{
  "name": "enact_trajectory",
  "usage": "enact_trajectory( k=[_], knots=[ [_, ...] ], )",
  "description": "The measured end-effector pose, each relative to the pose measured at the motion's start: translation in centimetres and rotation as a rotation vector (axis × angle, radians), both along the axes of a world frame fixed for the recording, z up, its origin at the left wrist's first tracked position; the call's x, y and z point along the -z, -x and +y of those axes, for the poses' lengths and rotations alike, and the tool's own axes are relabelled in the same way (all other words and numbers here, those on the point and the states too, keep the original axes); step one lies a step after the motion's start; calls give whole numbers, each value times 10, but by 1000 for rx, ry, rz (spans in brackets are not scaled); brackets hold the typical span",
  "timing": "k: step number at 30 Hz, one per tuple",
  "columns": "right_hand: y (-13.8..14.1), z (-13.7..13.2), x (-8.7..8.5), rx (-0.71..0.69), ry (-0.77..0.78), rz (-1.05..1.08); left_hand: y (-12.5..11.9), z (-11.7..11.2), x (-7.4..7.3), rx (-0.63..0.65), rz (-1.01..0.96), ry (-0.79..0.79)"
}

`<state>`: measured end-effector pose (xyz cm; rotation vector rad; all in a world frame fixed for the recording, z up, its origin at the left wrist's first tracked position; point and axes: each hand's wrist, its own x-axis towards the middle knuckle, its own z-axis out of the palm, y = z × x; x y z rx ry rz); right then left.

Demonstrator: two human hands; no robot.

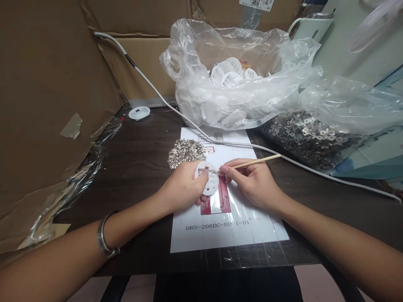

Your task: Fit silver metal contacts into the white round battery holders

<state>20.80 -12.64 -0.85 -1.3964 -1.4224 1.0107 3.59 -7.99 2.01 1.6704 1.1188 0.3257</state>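
My left hand (185, 186) grips a round white plastic disc (212, 184) by its left side, thumb across its face. Small slots and dark spots show on the disc. Between the thumb and fingers of my right hand (252, 180) is a thin wooden stick (262, 160), slanting up to the right. Its lower end is close to the disc's right edge; whether it touches is too small to tell. Just behind my left hand lies a pile of small metal clips (185, 152). Under both hands is a printed sheet (195, 239) with a red and white picture.
A clear plastic bag (204, 88) full of white discs stands at the back. Right of it is a bag of metal pieces (311, 134). A white cable (151, 84) crosses the table. One loose disc (139, 113) lies back left. Cardboard (47, 63) walls the left side.
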Motion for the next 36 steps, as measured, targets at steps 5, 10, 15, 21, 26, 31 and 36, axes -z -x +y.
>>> enact_trajectory(
  k=[5, 10, 15, 21, 26, 31, 36],
  knots=[
    [-1, -1, 0, -34, 5, -54, -1, 3, -1, 15, -48, 65],
    [0, -1, -1, -61, -25, -99, -1, 5, -1, 44, -52, 76],
    [1, 0, -2, -69, -43, -99, 0, 5, 0, 48, -32, 75],
    [-1, -2, -3, -48, 36, -29, 2, 4, 1, 51, 35, 10],
    [-1, -2, -2, -39, 47, -7, 3, 3, 2, 55, 25, 3],
    [0, -1, -1, -44, 39, -6, 2, 3, 3, 45, 23, 13],
    [-1, -1, 0, -47, 37, -23, 3, 4, 4, 44, 31, 21]
  ],
)
